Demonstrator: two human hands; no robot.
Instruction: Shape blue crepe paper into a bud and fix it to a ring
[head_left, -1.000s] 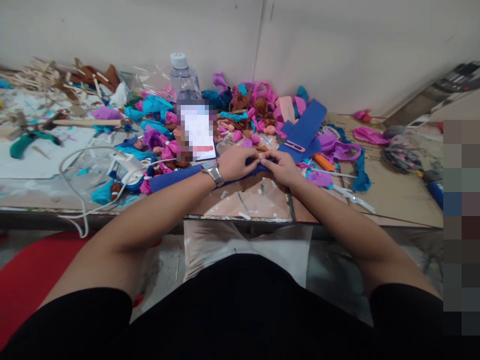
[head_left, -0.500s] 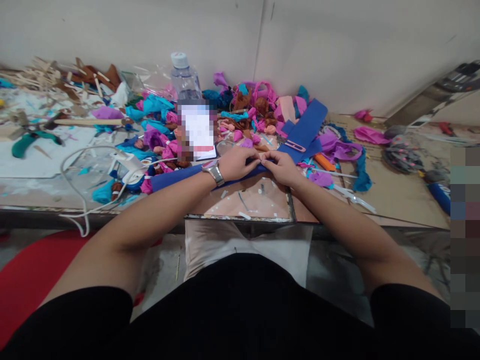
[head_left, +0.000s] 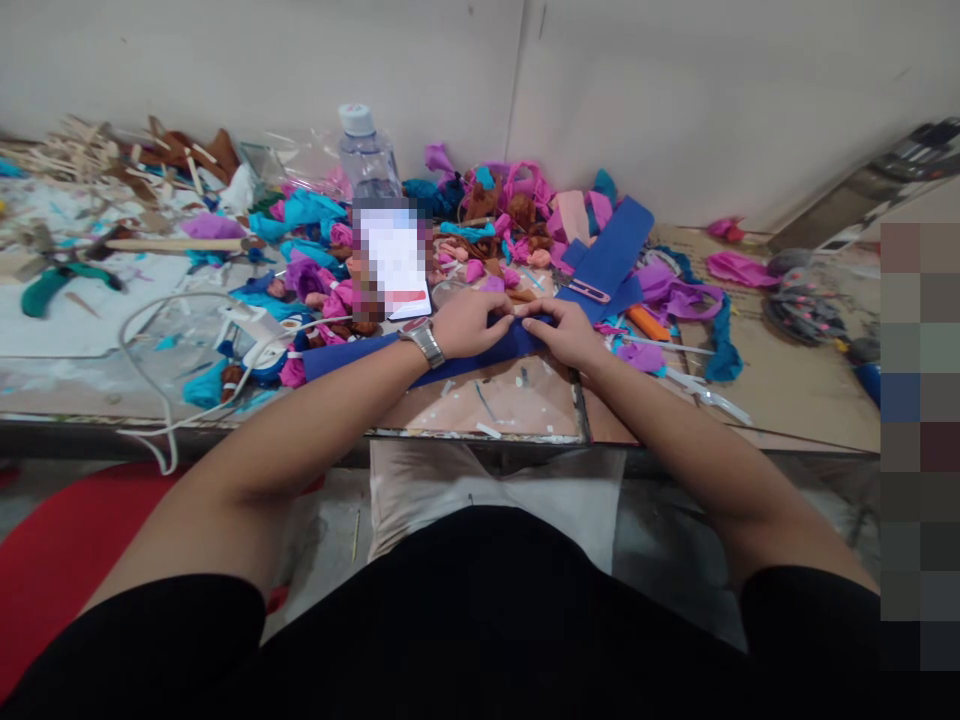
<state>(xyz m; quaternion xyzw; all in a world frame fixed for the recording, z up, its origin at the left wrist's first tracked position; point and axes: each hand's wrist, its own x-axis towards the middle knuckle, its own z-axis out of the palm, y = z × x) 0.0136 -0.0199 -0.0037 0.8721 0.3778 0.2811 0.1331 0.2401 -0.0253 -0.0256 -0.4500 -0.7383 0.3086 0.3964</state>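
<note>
A long dark blue paper strip (head_left: 352, 354) lies across the table in front of me. My left hand (head_left: 471, 322), with a metal watch at the wrist, pinches the strip near its middle. My right hand (head_left: 564, 330) pinches the same strip just to the right, fingertips almost touching those of the left. A wider blue strip (head_left: 611, 250) with a small clip on it lies behind my right hand. Beneath my hands sits a glass sheet (head_left: 495, 405) over a pinkish board.
Heaps of pink, purple, teal and brown crepe paper scraps (head_left: 487, 215) cover the table's back. A plastic water bottle (head_left: 365, 155) stands behind a blurred card. A white glue gun and cable (head_left: 247, 330) lie at left, wooden sticks (head_left: 82, 155) far left, an orange tool (head_left: 646, 323) at right.
Both hands stay pinched on the blue strip with only slight finger shifts; the strip shows a little more below the fingers now.
</note>
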